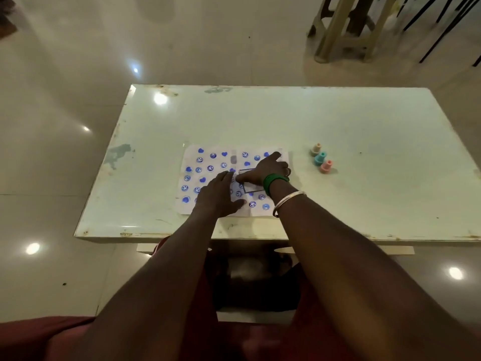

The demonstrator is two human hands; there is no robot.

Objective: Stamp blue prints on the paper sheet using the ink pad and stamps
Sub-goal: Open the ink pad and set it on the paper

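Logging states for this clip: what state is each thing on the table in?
White paper sheet: lying flat, filled with blue prints.
Rectangular ink pad: on sheet, partly covered; lid unclear.
Beige plastic stamp: upright, unheld.
Teal plastic stamp: upright, unheld.
Pink plastic stamp: upright, unheld.
Left hand: open, flat on sheet.
Right hand: open, resting on ink pad.

The left hand (218,195) lies flat, fingers straight; just beside it the right hand (266,171) spreads palm-down, forefinger outstretched.
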